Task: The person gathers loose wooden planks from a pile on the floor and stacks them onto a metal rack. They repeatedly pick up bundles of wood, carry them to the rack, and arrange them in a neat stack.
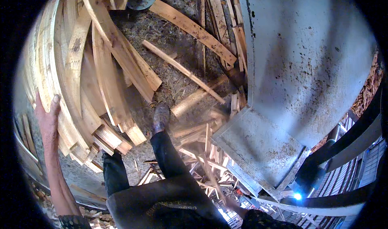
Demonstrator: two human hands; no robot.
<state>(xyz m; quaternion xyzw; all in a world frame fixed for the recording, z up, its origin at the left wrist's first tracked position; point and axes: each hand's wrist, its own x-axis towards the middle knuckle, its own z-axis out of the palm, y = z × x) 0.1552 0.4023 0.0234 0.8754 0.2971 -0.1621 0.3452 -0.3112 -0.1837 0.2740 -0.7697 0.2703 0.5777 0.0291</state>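
Note:
My left hand (48,115) is at the outer edge of a tall pile of long, pale wooden boards (74,59). Its thumb lies over the topmost board (54,73) and a finger runs along the other side, so it grips that board. Low in the view, my right hand (233,205) is partly blurred and closed around the lower end of a narrow wooden strip (211,176). The strip slants up and away over a heap of offcuts (216,158). Most of the right fingers are hidden.
To the right stands a large pale metal machine housing (299,63) with a lower panel (256,136). A thin strip (184,71) and a board (194,30) lie on the debris-covered ground beyond my shoe (161,117). A bright light (298,196) shows at lower right.

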